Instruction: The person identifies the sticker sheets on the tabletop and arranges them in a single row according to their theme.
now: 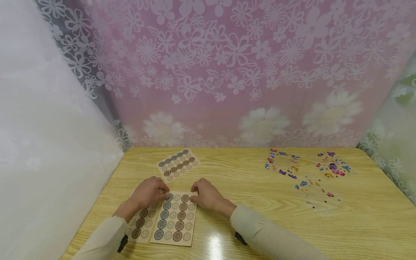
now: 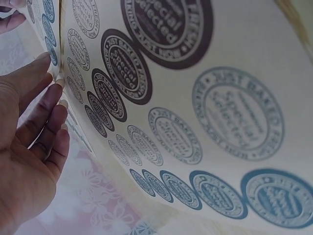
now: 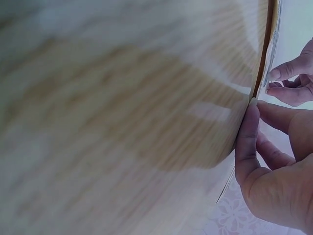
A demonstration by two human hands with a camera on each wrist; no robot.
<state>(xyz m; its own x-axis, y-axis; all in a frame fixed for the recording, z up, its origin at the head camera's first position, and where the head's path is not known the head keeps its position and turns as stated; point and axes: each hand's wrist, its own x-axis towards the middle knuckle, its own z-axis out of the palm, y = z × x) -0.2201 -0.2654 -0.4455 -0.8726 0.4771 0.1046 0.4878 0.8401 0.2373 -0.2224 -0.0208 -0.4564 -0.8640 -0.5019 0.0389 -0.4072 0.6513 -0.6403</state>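
Observation:
A sheet of round stickers, with blue, brown and pale columns, is at the front left of the table. My left hand pinches its far left corner between thumb and fingertips. At the far right corner, my right hand pinches the edge with thumb and index finger, as the right wrist view shows. A second sticker sheet lies beside it, under my left wrist and partly hidden. Its stickers read "Just Baked Fresh" and "Special Selected" in the left wrist view. Beyond both hands lies a third sticker sheet, set at an angle.
Small colourful flower-like pieces are scattered in loose groups at the back right of the wood-grain table. A pink flowered curtain hangs along the back edge, and a white sheet closes off the left side.

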